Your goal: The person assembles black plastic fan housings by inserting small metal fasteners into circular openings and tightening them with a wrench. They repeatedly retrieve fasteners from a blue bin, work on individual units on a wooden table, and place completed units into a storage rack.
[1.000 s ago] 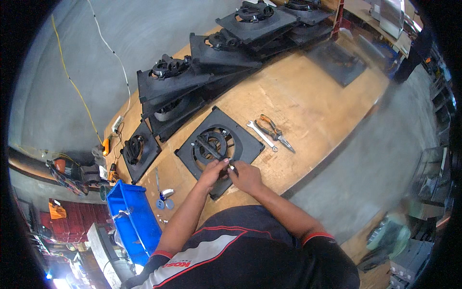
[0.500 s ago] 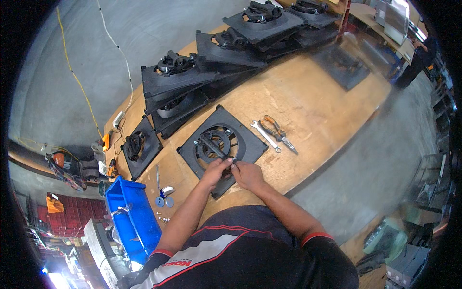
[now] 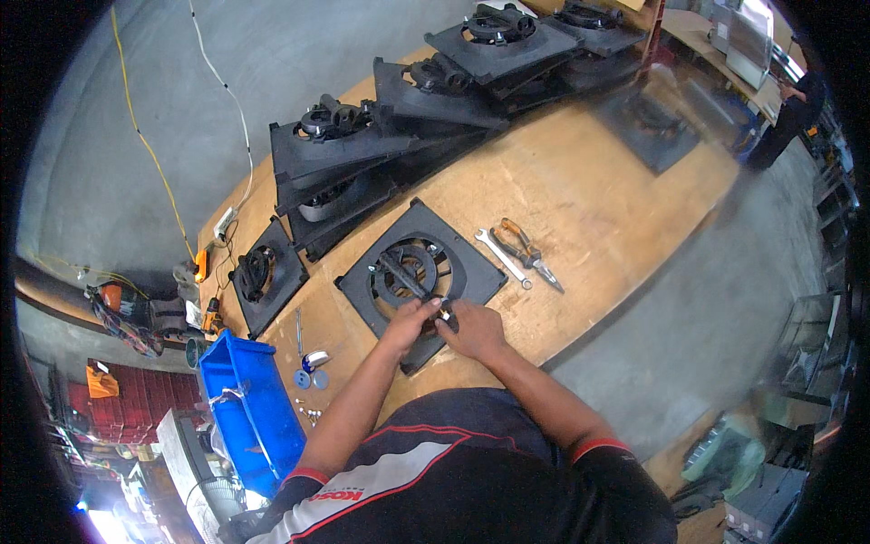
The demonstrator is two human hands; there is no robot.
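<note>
A black square plate (image 3: 480, 286) with a round, ribbed opening lies on the bench in front of me. Across its burner-like ring assembly (image 3: 396, 276) runs a short black tube (image 3: 403, 273), slanting toward my hands. My left hand (image 3: 410, 328) is closed around the tube's near end. Close against it, my right hand (image 3: 477, 332) is closed with fingers bent at the same end. Between the hands shows a small dark piece with a shiny spot (image 3: 445, 314); the fingers hide most of it, so its kind is unclear.
Right of the plate lie a wrench (image 3: 504, 257) and pliers (image 3: 533, 257). Similar black plates (image 3: 340, 150) are stacked along the far side. A blue bin (image 3: 249, 408) stands at the left, beside small loose parts (image 3: 311, 379). Another person (image 3: 787, 118) stands at the far right.
My right hand has shifted and turned slightly, exposing the dark piece with the shiny spot between my hands. My left hand stays at the tube's end.
</note>
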